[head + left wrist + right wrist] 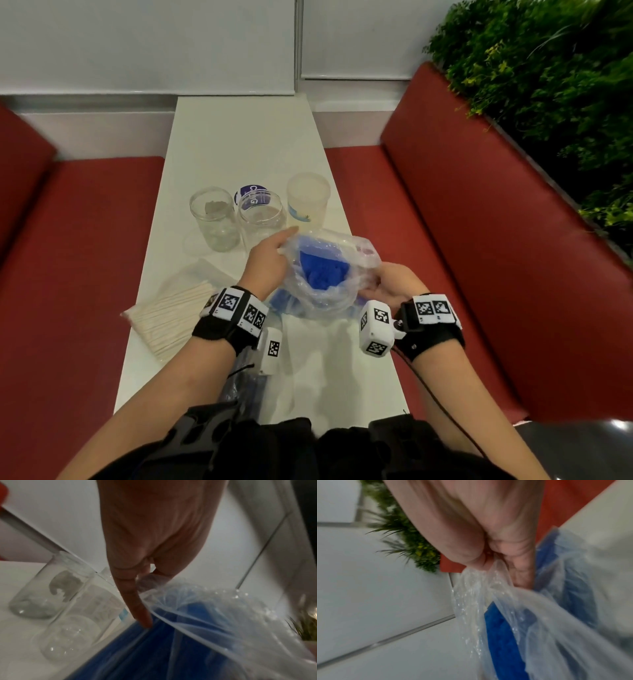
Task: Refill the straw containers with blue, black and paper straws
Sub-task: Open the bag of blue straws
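**Bag of blue straws held open by both hands at frame centre**

At the left of the head view, a pack of paper straws (171,317) lies flat on the white table (236,144). Above it, 2 clear glass jars (215,218) (262,214) stand side by side; a translucent plastic container (308,197) stands to their right. At centre, the left hand (265,262) pinches the left rim of a clear plastic bag (342,246), index finger (137,601) extended along the film. The bag's mouth faces the camera, with blue straws (322,272) bunched inside. To the right, the right hand (390,284) grips the opposite rim, fingers (520,566) curled round gathered plastic. A dark bag (245,380) lies at lower centre under the left wrist; its contents cannot be told.
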The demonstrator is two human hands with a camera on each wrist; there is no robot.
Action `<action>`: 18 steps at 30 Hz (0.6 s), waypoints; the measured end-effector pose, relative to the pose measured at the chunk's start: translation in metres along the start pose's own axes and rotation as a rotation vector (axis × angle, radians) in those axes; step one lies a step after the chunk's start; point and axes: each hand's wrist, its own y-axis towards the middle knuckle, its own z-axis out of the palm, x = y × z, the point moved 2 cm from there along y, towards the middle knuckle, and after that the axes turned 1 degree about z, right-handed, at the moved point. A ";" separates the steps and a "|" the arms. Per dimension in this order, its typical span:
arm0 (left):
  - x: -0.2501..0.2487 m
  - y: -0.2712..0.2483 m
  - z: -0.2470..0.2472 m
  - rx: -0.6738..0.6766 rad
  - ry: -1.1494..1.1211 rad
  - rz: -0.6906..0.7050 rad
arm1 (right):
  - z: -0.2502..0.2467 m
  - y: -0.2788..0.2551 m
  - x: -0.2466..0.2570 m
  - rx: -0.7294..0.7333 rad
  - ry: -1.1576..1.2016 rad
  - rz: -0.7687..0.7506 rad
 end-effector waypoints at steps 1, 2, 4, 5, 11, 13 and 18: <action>-0.003 0.000 0.002 0.027 0.062 0.047 | 0.001 0.002 -0.004 0.001 0.093 0.022; -0.005 0.001 0.005 0.063 0.122 0.085 | 0.002 0.004 -0.008 -0.022 0.159 0.023; -0.008 0.003 0.010 0.165 0.224 0.127 | 0.006 0.008 -0.012 -0.088 0.234 0.012; -0.010 0.004 0.012 0.205 0.256 0.147 | 0.006 0.008 -0.012 -0.133 0.198 0.003; -0.003 0.019 0.016 0.022 0.081 0.033 | 0.018 0.012 -0.012 -0.211 -0.237 -0.122; 0.010 0.024 0.019 0.003 -0.238 -0.178 | 0.021 0.016 -0.012 -0.205 -0.347 -0.160; 0.027 0.028 0.024 0.153 -0.813 -0.506 | 0.012 0.030 -0.025 -0.176 -0.266 -0.001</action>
